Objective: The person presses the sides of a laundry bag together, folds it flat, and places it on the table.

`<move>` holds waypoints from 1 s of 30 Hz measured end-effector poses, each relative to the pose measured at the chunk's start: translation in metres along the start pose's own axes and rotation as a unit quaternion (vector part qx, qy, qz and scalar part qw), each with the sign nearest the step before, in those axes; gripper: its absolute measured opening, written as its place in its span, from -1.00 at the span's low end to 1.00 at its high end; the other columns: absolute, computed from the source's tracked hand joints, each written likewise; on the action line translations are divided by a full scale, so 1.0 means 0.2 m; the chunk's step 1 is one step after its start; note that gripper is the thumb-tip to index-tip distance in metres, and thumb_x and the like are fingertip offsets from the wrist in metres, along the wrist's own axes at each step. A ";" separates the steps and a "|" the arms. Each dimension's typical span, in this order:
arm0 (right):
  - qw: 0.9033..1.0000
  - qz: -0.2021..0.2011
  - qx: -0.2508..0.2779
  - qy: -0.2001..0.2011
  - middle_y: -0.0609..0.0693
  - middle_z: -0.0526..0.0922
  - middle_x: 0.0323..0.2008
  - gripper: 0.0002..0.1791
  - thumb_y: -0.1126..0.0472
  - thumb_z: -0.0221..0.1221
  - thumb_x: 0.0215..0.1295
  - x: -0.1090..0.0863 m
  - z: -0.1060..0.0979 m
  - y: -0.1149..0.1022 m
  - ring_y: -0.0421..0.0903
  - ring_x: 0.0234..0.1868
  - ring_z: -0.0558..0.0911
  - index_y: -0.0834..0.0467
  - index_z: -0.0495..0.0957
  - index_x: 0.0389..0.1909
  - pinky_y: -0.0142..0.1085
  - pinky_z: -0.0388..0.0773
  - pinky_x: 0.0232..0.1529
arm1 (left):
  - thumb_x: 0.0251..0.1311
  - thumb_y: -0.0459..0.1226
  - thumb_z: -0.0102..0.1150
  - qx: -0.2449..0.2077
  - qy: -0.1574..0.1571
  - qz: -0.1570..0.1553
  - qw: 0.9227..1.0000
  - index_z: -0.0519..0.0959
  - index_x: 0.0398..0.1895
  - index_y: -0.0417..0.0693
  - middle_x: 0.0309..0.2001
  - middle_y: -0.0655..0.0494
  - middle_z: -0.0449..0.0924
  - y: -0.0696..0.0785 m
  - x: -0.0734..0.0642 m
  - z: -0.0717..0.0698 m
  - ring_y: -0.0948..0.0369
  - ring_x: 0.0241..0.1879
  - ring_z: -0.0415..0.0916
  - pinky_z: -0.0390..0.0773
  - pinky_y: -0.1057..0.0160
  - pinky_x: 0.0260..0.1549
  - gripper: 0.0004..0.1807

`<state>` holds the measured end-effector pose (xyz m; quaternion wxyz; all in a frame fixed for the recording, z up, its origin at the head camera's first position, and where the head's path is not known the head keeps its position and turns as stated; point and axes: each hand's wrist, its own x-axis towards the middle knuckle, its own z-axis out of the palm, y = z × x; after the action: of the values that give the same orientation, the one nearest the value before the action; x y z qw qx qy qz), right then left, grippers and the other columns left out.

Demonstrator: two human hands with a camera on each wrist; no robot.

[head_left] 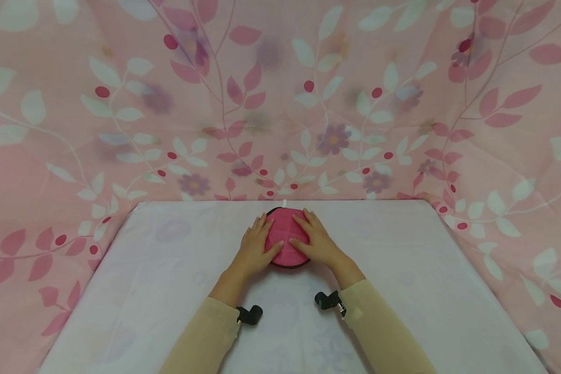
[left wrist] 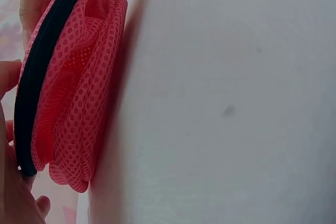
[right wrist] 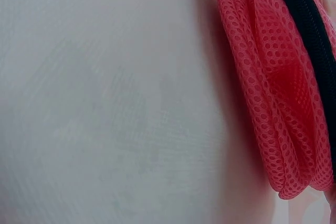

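A round pink mesh pouch (head_left: 287,228) with a black zipper round its rim lies near the far edge of the white-covered table. My left hand (head_left: 257,245) rests on its left side, fingers spread and thumb pointing in toward the middle. From the other side my right hand (head_left: 321,244) presses on it the same way, the two thumbs close together. In the left wrist view the pouch's mesh side (left wrist: 79,98) is folded and squashed below the dark zipper (left wrist: 37,82). The right wrist view also shows crumpled mesh folds (right wrist: 262,98) against the cloth.
A white cloth (head_left: 168,291) covers the table. Pink curtains with leaves and flowers (head_left: 280,104) hang behind and along both sides. A small white tab (head_left: 284,203) sits at the table's back edge. Black wrist devices (head_left: 250,315) sit at the beige sleeves (head_left: 388,327).
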<state>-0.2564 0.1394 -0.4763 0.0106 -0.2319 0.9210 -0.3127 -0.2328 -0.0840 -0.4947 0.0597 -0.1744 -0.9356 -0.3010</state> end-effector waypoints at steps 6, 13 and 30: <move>1.000 -0.002 -0.016 -0.006 0.22 -0.04 0.57 -0.21 -0.18 0.12 0.40 -0.01 0.00 0.00 0.23 0.58 -0.12 0.05 0.19 0.55 0.20 0.00 0.45 | 0.38 0.21 -0.03 0.001 -0.005 -0.004 1.000 0.14 0.56 -0.14 0.59 -0.12 -0.08 0.00 0.00 0.01 -0.11 0.56 -0.17 -0.09 -0.23 0.44 -0.13; 0.999 -0.011 -0.038 -0.018 0.23 -0.07 0.58 -0.21 -0.20 0.10 0.41 -0.01 0.00 0.00 0.23 0.58 -0.17 0.05 0.18 0.55 0.23 -0.06 0.46 | 0.38 0.22 -0.05 0.007 -0.013 -0.009 1.000 0.13 0.57 -0.10 0.60 -0.09 -0.11 0.00 0.00 0.00 -0.09 0.57 -0.19 -0.12 -0.20 0.45 -0.14; 0.997 -0.003 -0.046 -0.053 0.19 -0.13 0.60 -0.19 -0.24 0.07 0.42 -0.01 0.02 0.01 0.17 0.59 -0.23 0.04 0.14 0.56 0.18 -0.10 0.48 | 0.41 0.23 -0.11 0.042 -0.047 -0.012 0.998 0.10 0.57 -0.14 0.60 -0.10 -0.10 -0.02 0.00 0.01 -0.08 0.57 -0.21 -0.14 -0.24 0.44 -0.12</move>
<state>-0.2555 0.1393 -0.4811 0.0482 -0.2510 0.9321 -0.2568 -0.2347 -0.0862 -0.4995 0.0198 -0.1745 -0.9512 -0.2538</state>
